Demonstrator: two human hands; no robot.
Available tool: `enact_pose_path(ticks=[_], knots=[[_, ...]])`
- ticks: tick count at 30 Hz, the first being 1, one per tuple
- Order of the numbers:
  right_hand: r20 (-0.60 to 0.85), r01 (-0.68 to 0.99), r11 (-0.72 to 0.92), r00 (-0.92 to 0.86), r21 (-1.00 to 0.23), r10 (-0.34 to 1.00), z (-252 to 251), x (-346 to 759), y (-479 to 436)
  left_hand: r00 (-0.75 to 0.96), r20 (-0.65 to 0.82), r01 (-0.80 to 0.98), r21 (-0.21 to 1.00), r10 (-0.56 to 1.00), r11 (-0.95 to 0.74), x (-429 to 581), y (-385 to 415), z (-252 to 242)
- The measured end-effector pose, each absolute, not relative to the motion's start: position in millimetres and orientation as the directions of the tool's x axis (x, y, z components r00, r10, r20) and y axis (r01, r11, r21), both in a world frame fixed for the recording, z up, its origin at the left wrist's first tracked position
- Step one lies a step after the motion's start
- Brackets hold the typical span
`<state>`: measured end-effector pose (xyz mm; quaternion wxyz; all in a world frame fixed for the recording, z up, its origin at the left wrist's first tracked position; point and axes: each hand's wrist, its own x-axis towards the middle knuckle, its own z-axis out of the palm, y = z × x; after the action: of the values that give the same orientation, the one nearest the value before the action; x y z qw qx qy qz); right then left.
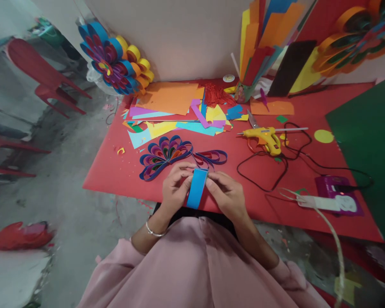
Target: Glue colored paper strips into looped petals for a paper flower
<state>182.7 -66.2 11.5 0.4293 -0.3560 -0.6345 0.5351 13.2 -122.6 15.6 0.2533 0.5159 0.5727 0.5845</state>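
Observation:
Between my two hands, at the table's front edge, is a blue paper strip (197, 188), its upper end pinched at both sides. My left hand (177, 186) has its fingers closed on the strip's left edge. On the opposite edge, the thumb and fingers of my right hand (227, 193) press together. Just beyond my hands lies a fan of looped paper strips (166, 157) in blue, purple, red, green and orange. A separate looped paper petal (213, 157) rests to its right, partly behind my fingers.
A yellow glue gun (265, 139) lies right of centre, its black cord looping toward a purple power box (340, 188). Paper sheets and scraps (170, 96) cover the back. A holder (244, 92) with coloured paper stands behind. Paper flowers (111, 60) lean at left; a red chair (48, 77) stands beyond.

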Motion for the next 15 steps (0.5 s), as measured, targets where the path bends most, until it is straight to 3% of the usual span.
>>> enact_pose_path(ticks=[8,15], knots=[[0.134,-0.062,0.12,-0.372,-0.991,0.918,-1,181,-61,-0.283,0.412,0.481,0.842,0.866,-0.243,17,-124,22],[-0.188,-0.271,-0.289,-0.343,-0.918,0.92,-27,178,-57,-0.301,0.503,0.554,0.784,0.81,-0.28,23,-125,27]])
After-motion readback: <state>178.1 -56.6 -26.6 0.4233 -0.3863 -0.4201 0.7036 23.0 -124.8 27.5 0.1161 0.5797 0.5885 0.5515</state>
